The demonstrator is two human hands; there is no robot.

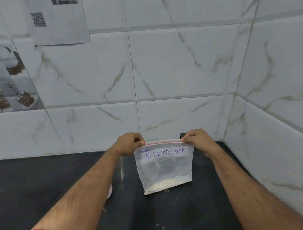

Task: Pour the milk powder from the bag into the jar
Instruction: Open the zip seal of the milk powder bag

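Low in the middle of the frame a clear zip bag point(164, 167) stands upright on the dark desk point(44, 185), its lower edge touching the surface. A white label near its top reads MILK POWDER in blue ink, and a shallow layer of pale powder point(167, 183) lies along the bottom; the rest of the bag looks empty and slack. The left hand point(130, 143) pinches the top left corner of the bag at the red zip strip point(163, 142), fingers curled tight over the edge, and the right hand point(195, 138) pinches the top right corner the same way. The strip runs straight and taut between them and appears sealed (no gap shows along it).

The jar cannot be made out with any certainty. A small pale rounded edge point(109, 191) peeks out from behind the left forearm, just left of the bag, but too little of it shows to say what it is.

By the look of things the step in hand is the opening of the bag, so pouring has not begun. The next move calls for a change of grip: fingers on the two faces of the mouth near its middle, pulling them apart to part the zip, while the bag stays upright so the powder remains at the bottom.
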